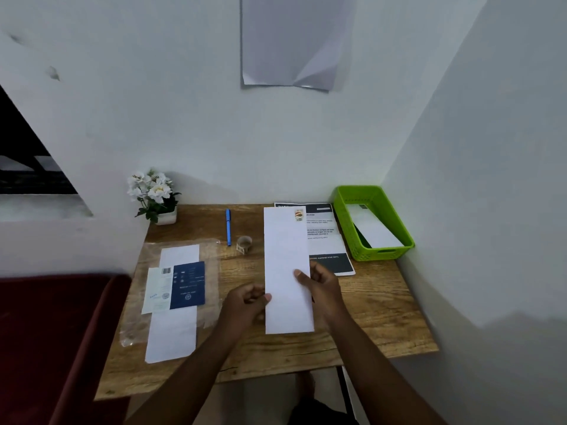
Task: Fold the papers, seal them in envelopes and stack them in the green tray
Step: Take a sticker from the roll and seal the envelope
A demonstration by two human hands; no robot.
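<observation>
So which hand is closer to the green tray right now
The right hand. It holds the right edge of the folded white paper, with the green tray beyond it, further right. The left hand grips the paper's left edge, further from the tray.

Pale, bluish-white walls [190,111] meeting in a corner at the right, dimly lit. Pinned high on the back wall, a creased sheet [291,41] with a curled lower edge. Below, a wood-grain counter [377,317] pushed into the corner, knots and a dark crack showing. At its far left, a small white pot of white flowers [155,194] (casting a soft shadow on the wall). To the left, a dark-red upholstered seat [52,342]; above it, a dark opening [27,161].
</observation>
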